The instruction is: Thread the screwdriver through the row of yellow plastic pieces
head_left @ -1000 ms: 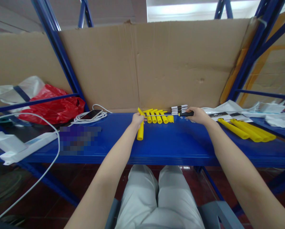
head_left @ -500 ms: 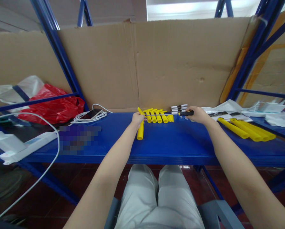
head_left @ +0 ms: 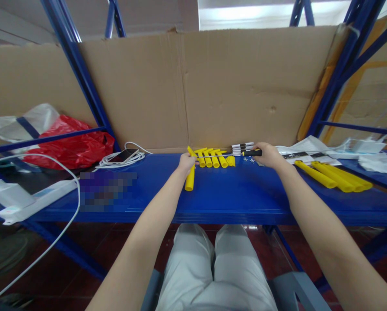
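Observation:
My left hand (head_left: pixel 187 162) is closed around the upper part of a yellow plastic tube with an angled top piece (head_left: pixel 190 179), standing over the blue shelf. My right hand (head_left: pixel 267 154) grips the black handle of a screwdriver (head_left: pixel 252 153). Its long thin shaft runs level to the left and reaches the yellow piece at my left hand; whether the tip touches a screw is too small to tell. Behind the shaft, several similar yellow pieces (head_left: pixel 216 163) lie in a row. Small screws (head_left: pixel 245 160) are scattered beside my right hand.
Several yellow tubes (head_left: pixel 325 175) lie at the right on the blue shelf (head_left: pixel 232 194). Black-and-white sticks (head_left: pixel 242 147) rest near the cardboard wall (head_left: pixel 232 86). To the left are a coiled white cable (head_left: pixel 122 160), a power strip (head_left: pixel 47 201) and a red bag (head_left: pixel 73 142).
Both hands hold nearly the same position, with the screwdriver still level against the yellow piece. The view has shifted very slightly.

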Motion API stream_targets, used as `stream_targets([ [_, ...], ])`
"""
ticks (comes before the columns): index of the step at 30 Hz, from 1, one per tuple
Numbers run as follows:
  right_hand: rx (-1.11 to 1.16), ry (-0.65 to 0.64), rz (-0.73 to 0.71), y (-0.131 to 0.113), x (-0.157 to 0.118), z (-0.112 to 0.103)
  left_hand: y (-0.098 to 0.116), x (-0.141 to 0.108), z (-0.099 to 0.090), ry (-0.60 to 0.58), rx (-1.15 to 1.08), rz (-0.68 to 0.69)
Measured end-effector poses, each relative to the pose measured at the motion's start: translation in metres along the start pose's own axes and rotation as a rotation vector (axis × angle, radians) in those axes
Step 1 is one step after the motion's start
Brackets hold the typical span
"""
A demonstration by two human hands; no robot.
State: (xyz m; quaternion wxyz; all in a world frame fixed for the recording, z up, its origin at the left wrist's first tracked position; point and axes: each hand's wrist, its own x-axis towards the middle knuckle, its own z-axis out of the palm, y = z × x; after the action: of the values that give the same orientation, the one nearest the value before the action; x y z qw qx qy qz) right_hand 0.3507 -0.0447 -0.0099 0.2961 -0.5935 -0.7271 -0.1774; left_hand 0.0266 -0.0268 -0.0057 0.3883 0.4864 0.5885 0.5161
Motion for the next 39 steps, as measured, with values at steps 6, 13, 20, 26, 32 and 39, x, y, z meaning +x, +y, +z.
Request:
stream_targets([
  [6, -0.169, 0.005, -0.030, -0.009, -0.002, -0.004, 0.001, -0.001, 0.000, -0.030, 0.036, 0.020],
  [13, -0.312, 0.015, 0.045, -0.019, -0.006, -0.012, 0.002, -0.003, 0.000, -0.070, 0.075, 0.063],
  [20, -0.306, -0.019, 0.043, -0.021, -0.007, -0.014, -0.001, 0.002, 0.000, -0.084, 0.111, 0.092],
  [26, -0.313, -0.065, 0.057, -0.022, -0.010, -0.016, -0.001, 0.003, 0.001, -0.078, 0.081, 0.084],
  [32, -0.320, -0.060, 0.059, -0.023, -0.009, -0.016, -0.001, 0.003, 0.001, -0.061, 0.050, 0.074],
  [39, -0.289, -0.014, 0.035, -0.019, -0.009, -0.015, -0.001, 0.002, 0.001, -0.048, 0.039, 0.070],
])
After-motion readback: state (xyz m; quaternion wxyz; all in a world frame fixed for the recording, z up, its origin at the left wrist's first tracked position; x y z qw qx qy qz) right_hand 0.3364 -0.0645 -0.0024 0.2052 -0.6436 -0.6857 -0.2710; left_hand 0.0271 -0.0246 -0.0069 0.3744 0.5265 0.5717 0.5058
